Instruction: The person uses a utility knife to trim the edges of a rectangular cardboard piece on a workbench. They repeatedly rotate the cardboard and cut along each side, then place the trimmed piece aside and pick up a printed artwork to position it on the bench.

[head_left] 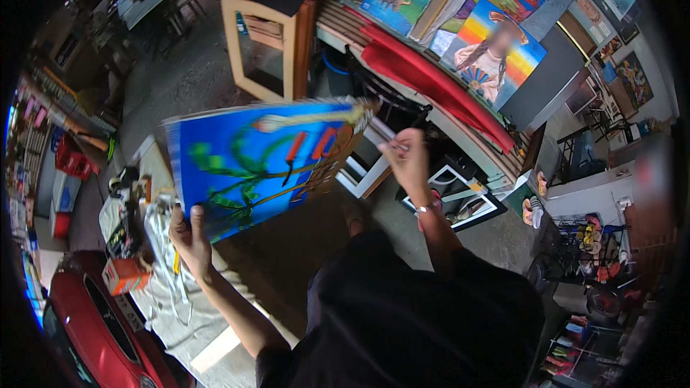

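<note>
A blue painting [223, 151] with green palm trees and orange-red shapes tilts in front of me, its right side smeared by motion. At its lower left edge my left hand [191, 238] grips it, thumb on the painted face. My right hand [407, 163], raised beyond the painting's right end and apart from it, has its fingers pinched together. Whatever they may hold is too small and blurred to name.
A cloth-covered table [176, 316] with an orange box [126, 275] stands at my left beside a red car [100, 323]. Ahead right, a slatted bench [345, 25] bears colourful paintings and a red cloth [438, 86]. A wooden frame [296, 50] and a black-and-white frame [483, 208] stand nearby.
</note>
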Demonstrator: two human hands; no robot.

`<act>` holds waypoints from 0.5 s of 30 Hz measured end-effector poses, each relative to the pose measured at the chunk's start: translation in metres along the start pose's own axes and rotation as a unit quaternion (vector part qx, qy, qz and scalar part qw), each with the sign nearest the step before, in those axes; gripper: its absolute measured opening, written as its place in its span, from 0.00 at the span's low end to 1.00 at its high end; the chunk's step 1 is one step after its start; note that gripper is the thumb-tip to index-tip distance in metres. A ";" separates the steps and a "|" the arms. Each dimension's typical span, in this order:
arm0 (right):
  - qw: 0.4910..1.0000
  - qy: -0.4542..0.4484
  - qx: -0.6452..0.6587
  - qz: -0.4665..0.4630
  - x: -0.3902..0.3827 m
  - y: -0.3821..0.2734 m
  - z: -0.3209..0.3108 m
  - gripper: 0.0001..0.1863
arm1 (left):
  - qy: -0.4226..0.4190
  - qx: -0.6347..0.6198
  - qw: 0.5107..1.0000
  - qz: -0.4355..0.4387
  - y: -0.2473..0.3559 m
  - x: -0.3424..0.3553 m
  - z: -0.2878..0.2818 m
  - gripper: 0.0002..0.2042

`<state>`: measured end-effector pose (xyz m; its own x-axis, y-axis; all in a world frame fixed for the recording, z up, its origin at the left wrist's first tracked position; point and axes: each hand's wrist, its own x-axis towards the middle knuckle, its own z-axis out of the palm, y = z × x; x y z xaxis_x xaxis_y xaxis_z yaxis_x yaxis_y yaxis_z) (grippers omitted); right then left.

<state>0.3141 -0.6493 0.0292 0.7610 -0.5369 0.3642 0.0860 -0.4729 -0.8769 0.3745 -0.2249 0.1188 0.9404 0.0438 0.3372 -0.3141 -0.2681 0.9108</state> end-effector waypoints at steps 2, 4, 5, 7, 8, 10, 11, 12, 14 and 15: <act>0.980 0.127 -0.062 -0.139 0.039 -0.031 -0.053 0.23 | -0.103 0.129 0.983 0.075 0.066 0.026 0.069 0.04; 0.928 0.121 -0.052 -0.349 0.070 -0.081 -0.095 0.32 | -0.194 0.299 0.894 0.271 0.126 0.048 0.152 0.05; 0.918 0.050 -0.114 -0.377 0.082 -0.103 -0.104 0.36 | -0.226 0.286 0.866 0.344 0.140 0.055 0.187 0.04; 0.888 -0.110 -0.267 -0.358 0.100 -0.139 -0.107 0.30 | -0.328 0.325 0.789 0.405 0.166 0.067 0.238 0.04; 0.864 -0.140 -0.328 -0.356 0.104 -0.141 -0.108 0.25 | -0.323 0.306 0.766 0.464 0.176 0.070 0.265 0.05; 0.870 -0.158 -0.336 -0.326 0.121 -0.122 -0.121 0.14 | -0.320 0.294 0.737 0.518 0.195 0.075 0.306 0.07; 0.872 -0.165 -0.340 -0.309 0.133 -0.117 -0.143 0.12 | -0.323 0.284 0.741 0.516 0.195 0.078 0.326 0.13; 0.875 -0.174 -0.343 -0.294 0.146 -0.112 -0.163 0.11 | -0.258 0.254 0.734 0.574 0.203 0.084 0.345 0.20; 0.852 -0.072 -0.423 -0.300 0.178 -0.094 -0.206 0.13 | -0.251 0.222 0.772 0.540 0.223 0.088 0.361 0.24; 0.858 -0.030 -0.439 -0.266 0.196 -0.094 -0.223 0.12 | -0.258 0.189 0.795 0.515 0.227 0.091 0.359 0.24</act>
<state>0.3121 -0.8659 0.2527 0.7988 -0.0578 0.5989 -0.0654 -0.9978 -0.0090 0.4352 -0.6271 0.2708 0.1679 -0.7614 0.6262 -0.9826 -0.1806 0.0439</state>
